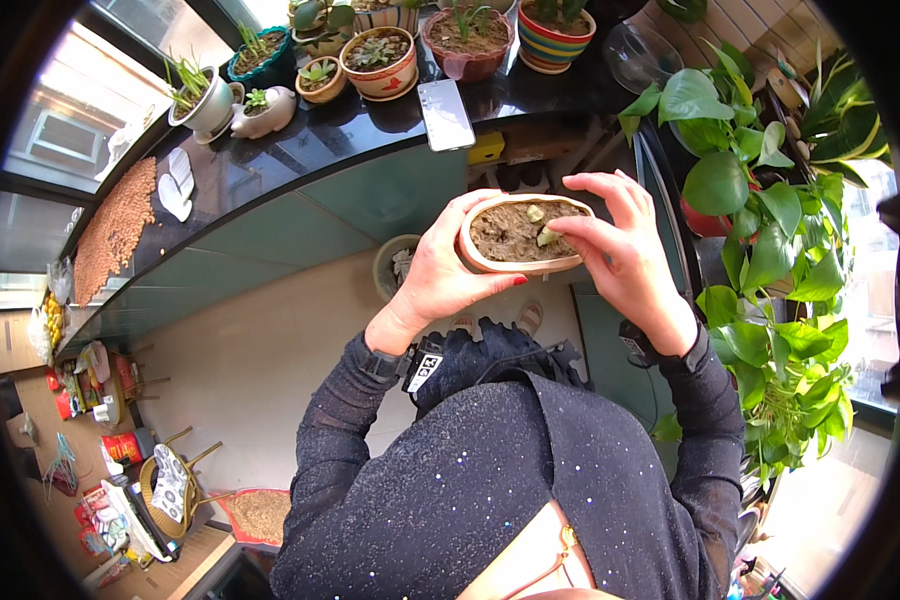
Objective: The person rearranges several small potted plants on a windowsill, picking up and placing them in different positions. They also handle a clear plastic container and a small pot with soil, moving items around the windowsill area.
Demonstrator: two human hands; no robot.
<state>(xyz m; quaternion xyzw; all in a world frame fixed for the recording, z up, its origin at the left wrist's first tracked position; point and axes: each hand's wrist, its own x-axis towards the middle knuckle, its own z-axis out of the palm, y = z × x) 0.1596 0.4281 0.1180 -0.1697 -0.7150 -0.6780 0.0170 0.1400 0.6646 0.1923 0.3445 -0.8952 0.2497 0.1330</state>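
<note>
My left hand (438, 268) grips an oval, cream-coloured flower pot (525, 267) by its left end and holds it up in front of me, off the counter. Brown soil (502, 232) fills the pot. With thumb and forefinger, my right hand (630, 245) pinches a small pale-green succulent piece (547, 237) at the soil's right side; its other fingers are raised. A second small succulent piece (535, 213) sits on the soil just behind. Whether either one has roots in the soil, I cannot tell.
A dark counter (320, 130) curves around ahead, bearing a phone (446, 115), several potted plants (378, 65) and spread brown pellets (115, 230). Leafy vines (770, 220) crowd the right side. Below the pot stands a bin (385, 270); a wicker chair (165, 490) is at lower left.
</note>
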